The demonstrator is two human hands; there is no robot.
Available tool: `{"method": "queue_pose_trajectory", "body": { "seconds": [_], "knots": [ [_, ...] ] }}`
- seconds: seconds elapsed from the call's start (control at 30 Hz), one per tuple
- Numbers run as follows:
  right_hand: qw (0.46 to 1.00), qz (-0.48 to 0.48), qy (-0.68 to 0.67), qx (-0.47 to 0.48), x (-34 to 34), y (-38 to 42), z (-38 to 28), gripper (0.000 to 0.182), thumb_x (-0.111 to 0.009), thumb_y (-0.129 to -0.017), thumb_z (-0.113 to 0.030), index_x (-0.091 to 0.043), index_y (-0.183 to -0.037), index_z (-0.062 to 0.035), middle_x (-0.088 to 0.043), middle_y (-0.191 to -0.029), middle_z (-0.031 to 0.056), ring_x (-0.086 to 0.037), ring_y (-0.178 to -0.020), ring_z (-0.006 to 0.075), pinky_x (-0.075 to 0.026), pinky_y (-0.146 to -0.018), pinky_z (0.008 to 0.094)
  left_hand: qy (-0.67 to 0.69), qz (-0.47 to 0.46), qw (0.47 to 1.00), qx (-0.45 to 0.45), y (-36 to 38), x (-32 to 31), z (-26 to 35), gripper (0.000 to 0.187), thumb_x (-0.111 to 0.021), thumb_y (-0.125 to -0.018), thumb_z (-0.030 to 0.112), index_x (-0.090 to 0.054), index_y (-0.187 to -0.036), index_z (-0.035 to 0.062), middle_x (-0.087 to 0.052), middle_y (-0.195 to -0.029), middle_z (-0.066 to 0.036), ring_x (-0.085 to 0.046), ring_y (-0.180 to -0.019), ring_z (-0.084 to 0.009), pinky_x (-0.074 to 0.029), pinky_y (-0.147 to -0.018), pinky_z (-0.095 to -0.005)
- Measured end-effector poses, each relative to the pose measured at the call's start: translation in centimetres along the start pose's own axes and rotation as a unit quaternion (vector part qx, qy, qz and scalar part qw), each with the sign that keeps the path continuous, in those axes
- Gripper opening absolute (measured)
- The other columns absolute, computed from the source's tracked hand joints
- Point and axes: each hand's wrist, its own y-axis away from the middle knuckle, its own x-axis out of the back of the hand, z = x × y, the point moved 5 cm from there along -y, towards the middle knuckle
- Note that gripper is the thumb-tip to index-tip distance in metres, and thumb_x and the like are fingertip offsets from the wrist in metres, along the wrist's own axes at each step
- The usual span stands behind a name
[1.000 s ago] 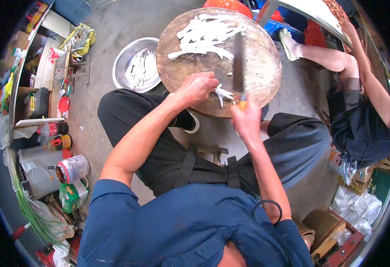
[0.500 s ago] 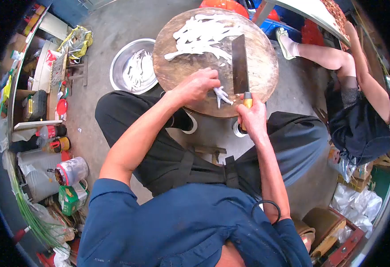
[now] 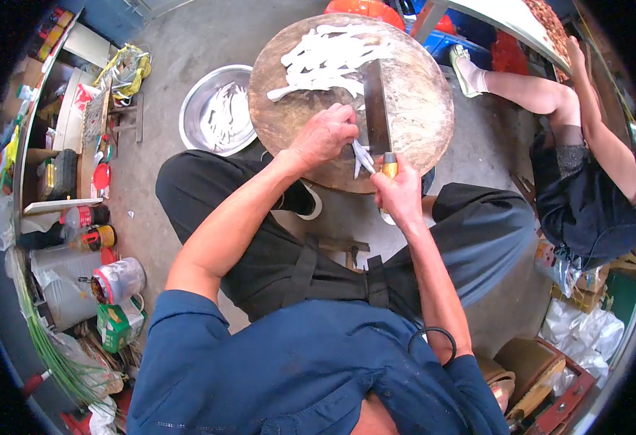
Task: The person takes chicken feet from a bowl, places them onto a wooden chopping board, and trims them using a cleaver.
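Note:
A round wooden board (image 3: 419,116) stands before my knees. My left hand (image 3: 327,134) is closed on a pale chicken foot (image 3: 362,158), whose splayed toes point toward me at the board's near edge. My right hand (image 3: 399,190) grips the yellow handle of a cleaver (image 3: 378,112). The broad dark blade points away from me, just right of the foot; whether it touches the foot is hard to tell. Several more pale chicken feet (image 3: 325,61) lie heaped on the far part of the board.
A metal bowl (image 3: 187,109) with pale pieces stands left of the board. A seated person's leg (image 3: 521,93) reaches in from the right, beneath a table (image 3: 510,18). Shelves with jars (image 3: 118,279) line the left side. A low wooden stool (image 3: 340,245) shows between my legs.
The cleaver in my right hand has moved left, closer to the foot. My left hand has shifted slightly, still holding the foot.

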Motion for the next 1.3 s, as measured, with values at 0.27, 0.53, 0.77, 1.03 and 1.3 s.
{"method": "queue_pose_trajectory", "body": {
  "seconds": [0.27,0.53,0.77,1.03,1.3],
  "knots": [
    [0.988,0.082,0.049,0.124,0.5,0.2,-1.9,0.020,-0.062,-0.083,-0.005,-0.055,-0.101,-0.0013,-0.054,-0.064,0.0022,-0.051,-0.045,0.0092,-0.039,-0.040,0.0262,0.019,0.017,1.000,0.000,0.1,-0.1,0.0,0.006,-0.069,-0.077,0.005,-0.062,-0.078,0.0053,-0.056,-0.091,-0.008,-0.057,-0.089,-0.0289,-0.049,-0.075,-0.0394],
    [0.999,0.011,0.045,0.005,-0.5,-0.4,0.0,0.021,-0.060,-0.078,-0.006,-0.055,-0.098,-0.0003,-0.055,-0.065,0.0038,-0.051,-0.042,0.0111,-0.040,-0.040,0.0280,-0.009,-0.006,1.000,0.007,0.3,0.1,0.1,0.007,-0.069,-0.075,0.005,-0.063,-0.079,0.0052,-0.057,-0.092,-0.008,-0.057,-0.089,-0.0297,-0.049,-0.074,-0.0408],
    [0.999,0.037,-0.003,-0.033,2.7,-0.3,-0.5,0.024,-0.061,-0.079,-0.002,-0.055,-0.102,-0.0007,-0.053,-0.063,0.0021,-0.049,-0.044,0.0098,-0.039,-0.041,0.0255,0.006,-0.020,1.000,-0.020,0.2,-0.5,0.0,0.010,-0.068,-0.074,0.005,-0.065,-0.083,0.0076,-0.058,-0.095,-0.007,-0.056,-0.098,-0.0296,-0.047,-0.081,-0.0425],
    [0.993,0.065,-0.100,-0.023,3.0,0.1,1.3,0.024,-0.063,-0.079,-0.003,-0.055,-0.101,-0.0005,-0.056,-0.063,0.0025,-0.053,-0.043,0.0105,-0.041,-0.039,0.0267,0.062,-0.129,0.982,0.123,1.0,-0.5,-2.0,0.014,-0.065,-0.082,0.011,-0.065,-0.094,0.0038,-0.063,-0.090,-0.013,-0.061,-0.090,-0.0331,-0.049,-0.078,-0.0419],
    [0.993,0.059,-0.104,-0.022,2.0,0.7,1.1,0.022,-0.064,-0.082,-0.005,-0.055,-0.103,-0.0026,-0.055,-0.064,0.0013,-0.052,-0.043,0.0094,-0.041,-0.039,0.0261,0.074,-0.096,0.978,0.172,1.3,0.2,-2.2,0.018,-0.066,-0.082,0.018,-0.067,-0.090,0.0021,-0.065,-0.086,-0.016,-0.064,-0.086,-0.0326,-0.050,-0.077,-0.0418]
  ]
}}
